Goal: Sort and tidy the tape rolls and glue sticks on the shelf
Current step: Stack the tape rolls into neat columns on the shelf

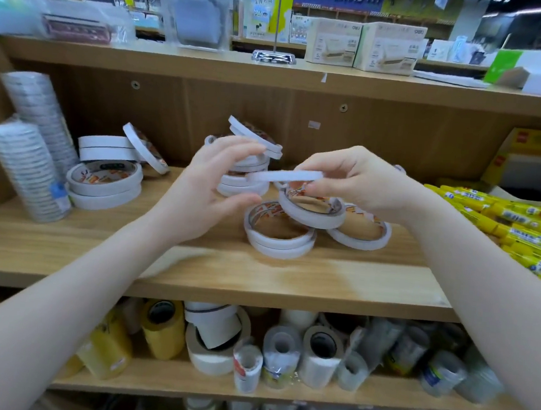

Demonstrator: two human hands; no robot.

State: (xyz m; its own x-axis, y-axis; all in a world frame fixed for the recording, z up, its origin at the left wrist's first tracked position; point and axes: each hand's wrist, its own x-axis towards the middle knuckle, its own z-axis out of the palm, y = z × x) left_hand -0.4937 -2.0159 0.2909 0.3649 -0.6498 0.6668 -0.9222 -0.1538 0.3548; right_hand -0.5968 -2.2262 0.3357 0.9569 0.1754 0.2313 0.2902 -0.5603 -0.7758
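My right hand (356, 183) pinches a thin white tape roll (286, 176), held flat above the wooden shelf (191, 266). My left hand (212, 183) is spread open just left of that roll, thumb below and fingers above, close to its left end. Under my hands lies a loose heap of white tape rolls (279, 235) with orange-printed cores. Behind my left hand a small stack of rolls (248, 176) carries tilted rolls on top. A tidier stack (104, 180) stands to the left. Yellow glue sticks (516, 226) lie piled at the right.
Two tall wrapped columns of thin tape rolls (27, 167) lean at the far left. A yellow carton (535, 159) stands at the back right. The lower shelf (246, 389) holds several larger tape rolls. Boxes sit on the top board (365, 46).
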